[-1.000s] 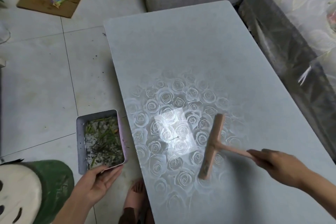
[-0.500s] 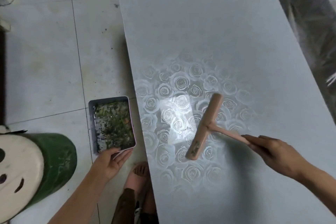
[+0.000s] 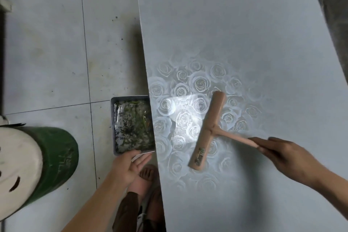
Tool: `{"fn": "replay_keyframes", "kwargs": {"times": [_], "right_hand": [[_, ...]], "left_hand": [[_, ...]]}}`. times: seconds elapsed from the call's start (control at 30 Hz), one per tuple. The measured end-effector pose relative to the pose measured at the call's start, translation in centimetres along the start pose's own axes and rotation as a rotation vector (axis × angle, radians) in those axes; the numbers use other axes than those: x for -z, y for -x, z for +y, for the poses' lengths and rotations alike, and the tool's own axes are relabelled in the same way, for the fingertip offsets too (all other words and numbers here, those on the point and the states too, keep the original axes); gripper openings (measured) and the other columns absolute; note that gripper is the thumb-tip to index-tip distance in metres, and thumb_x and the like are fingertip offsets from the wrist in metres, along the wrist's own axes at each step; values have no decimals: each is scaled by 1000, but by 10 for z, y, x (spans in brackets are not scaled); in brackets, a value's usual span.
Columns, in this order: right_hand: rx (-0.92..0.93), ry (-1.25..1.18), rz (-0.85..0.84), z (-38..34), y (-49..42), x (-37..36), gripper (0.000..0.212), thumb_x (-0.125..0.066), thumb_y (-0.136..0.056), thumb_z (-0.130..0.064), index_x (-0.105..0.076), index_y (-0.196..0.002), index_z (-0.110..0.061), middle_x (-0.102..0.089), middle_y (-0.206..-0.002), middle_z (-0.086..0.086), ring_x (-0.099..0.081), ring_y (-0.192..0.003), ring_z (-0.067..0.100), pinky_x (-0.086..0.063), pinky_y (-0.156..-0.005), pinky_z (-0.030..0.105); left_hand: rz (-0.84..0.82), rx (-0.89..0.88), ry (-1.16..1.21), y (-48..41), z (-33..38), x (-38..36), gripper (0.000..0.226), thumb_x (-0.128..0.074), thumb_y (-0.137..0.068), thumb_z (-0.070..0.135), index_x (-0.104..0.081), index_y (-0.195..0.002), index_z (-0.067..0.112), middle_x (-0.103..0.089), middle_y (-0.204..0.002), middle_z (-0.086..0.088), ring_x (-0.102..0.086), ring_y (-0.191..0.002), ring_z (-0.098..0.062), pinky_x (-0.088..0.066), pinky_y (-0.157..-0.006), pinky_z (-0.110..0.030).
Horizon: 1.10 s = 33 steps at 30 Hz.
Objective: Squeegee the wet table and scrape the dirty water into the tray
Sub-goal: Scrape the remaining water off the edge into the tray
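Observation:
A pink T-shaped squeegee lies blade-down on the pale grey table, over a shiny wet patch where a rose pattern shows. My right hand grips the end of its handle at the right. A grey rectangular tray holding dirty water and green and dark debris is held level with the table's left edge, touching it. My left hand supports the tray's near end from below, fingers spread under it.
A green stool with a cream top stands on the tiled floor to the left. My bare foot and knee sit below the tray by the table's edge. Something dark borders the table at the far right.
The tray has come in against the table's left edge. The squeegee has slid left across the wet patch toward the tray. The camera has tilted further down.

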State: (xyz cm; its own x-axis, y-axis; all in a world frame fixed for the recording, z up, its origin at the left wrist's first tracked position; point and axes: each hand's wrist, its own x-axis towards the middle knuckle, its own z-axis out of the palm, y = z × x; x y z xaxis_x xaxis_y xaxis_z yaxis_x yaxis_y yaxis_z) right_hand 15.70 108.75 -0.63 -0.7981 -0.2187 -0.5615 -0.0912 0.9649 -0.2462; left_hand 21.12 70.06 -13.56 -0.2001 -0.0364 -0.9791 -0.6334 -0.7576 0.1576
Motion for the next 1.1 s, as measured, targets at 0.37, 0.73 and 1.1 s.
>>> {"fn": "replay_keyframes", "kwargs": {"times": [0.37,0.73,1.1], "right_hand": [[250,48,80,-88,-52,14,43,-30,-91,-50,-47,-130,-52,-46,-75,-14,-60,-77,20,-43,-59,33],[110,88,180,-127,-57,-14,38,-46,-96,-36,-50,-133,-44,-54,-79,-3,-60,-74,29,-41,-57,33],[-191,-237,147,-60,40,23,39,-54,-92,-24,-53,-121,-50,-59,-71,4,-57,-68,16,-47,-66,31]], "left_hand": [[-26,-42,19,-4,-12,0,14,-42,-91,-10,-54,-94,-3,-70,-81,-21,-71,-72,-29,-60,-76,-41],[-43,-38,18,-3,-13,1,16,-42,-90,-11,-56,-92,-5,-71,-80,-23,-72,-64,-28,-57,-79,-46],[-6,14,-12,6,-11,1,17,-42,-90,-11,-53,-98,1,-72,-75,-20,-72,-66,-30,-48,-85,-46]]}}
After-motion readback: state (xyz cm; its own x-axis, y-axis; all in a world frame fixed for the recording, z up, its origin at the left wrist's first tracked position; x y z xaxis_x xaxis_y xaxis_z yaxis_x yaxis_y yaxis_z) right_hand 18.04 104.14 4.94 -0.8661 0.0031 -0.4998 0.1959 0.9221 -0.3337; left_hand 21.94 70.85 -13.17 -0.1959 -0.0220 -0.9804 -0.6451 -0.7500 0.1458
